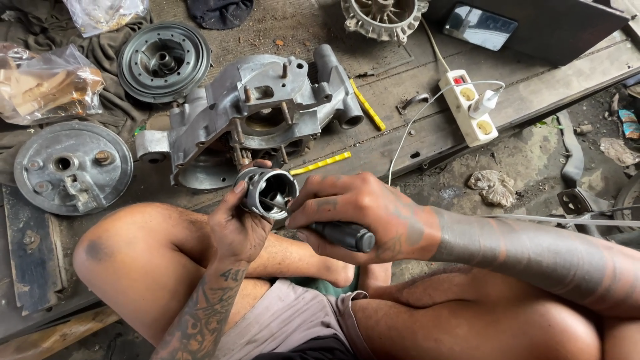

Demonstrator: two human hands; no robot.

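Left hand [235, 227] gripped metal piston [268, 193] by skirt, above knee near engine casing [257, 113]; right hand [363, 213] clenched screwdriver [341, 235], tip inside. Piston judged rigid, light, likely oily; hold skirt.

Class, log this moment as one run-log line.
left hand: holds piston | right hand: grips screwdriver, tip inside piston | engine case: on floor behind
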